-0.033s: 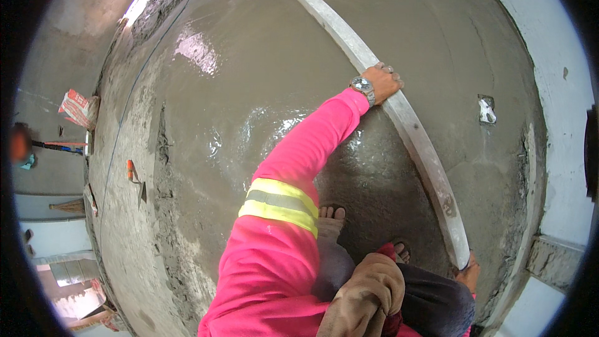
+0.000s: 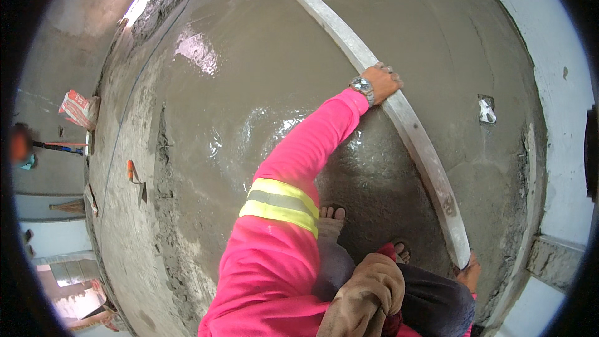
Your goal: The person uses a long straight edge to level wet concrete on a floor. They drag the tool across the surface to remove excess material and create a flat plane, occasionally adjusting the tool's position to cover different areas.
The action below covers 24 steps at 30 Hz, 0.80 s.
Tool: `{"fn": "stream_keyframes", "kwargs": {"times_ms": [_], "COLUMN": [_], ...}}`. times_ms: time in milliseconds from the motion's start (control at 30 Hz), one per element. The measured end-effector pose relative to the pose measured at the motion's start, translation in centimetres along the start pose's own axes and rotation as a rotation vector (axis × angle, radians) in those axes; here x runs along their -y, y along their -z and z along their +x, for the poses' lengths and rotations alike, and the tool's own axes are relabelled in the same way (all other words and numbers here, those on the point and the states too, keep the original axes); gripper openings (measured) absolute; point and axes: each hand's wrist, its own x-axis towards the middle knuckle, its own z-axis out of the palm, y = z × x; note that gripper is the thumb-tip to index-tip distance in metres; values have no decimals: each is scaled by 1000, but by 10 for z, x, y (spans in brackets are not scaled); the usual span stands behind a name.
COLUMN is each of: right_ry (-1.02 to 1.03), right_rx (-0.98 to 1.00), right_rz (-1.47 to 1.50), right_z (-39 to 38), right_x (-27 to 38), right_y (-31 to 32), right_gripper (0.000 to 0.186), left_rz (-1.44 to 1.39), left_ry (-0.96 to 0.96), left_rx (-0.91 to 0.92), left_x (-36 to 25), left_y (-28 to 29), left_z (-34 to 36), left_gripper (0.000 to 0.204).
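A long pale screed bar lies across the wet grey mortar, running from the far top edge down to my right knee. My left hand, with a metal watch at the wrist, is wrapped over the bar's middle stretch. At its near end my right hand grips the bar; its fingers are partly hidden by the end and my leg. Between my left arm and the bar, the surface by my bare feet is darker and rougher, while beyond it looks smooth and shiny.
A trowel with an orange handle lies on the rough strip at left, near a thin blue cord. A red and white sack stands at the far left. A small box-like fitting sits at right, before the white wall.
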Motion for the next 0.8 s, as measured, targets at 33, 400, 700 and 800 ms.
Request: {"fn": "stream_keyframes", "kwargs": {"times_ms": [33, 400, 700, 800], "right_ry": [17, 137, 101, 60], "right_rx": [-5, 68, -41, -65], "right_rz": [-23, -131, -164, -179], "right_z": [1, 38, 29, 20], "right_x": [-3, 35, 14, 17], "right_y": [0, -19, -19, -12], "right_gripper": [42, 50, 54, 54], "left_rz": [18, 37, -21, 27], "left_ry": [9, 133, 83, 47], "left_rx": [4, 27, -13, -59], "left_x": [2, 52, 38, 28], "left_y": [-2, -10, 13, 11], "left_z": [0, -23, -40, -26], "left_gripper": [26, 33, 45, 44]}}
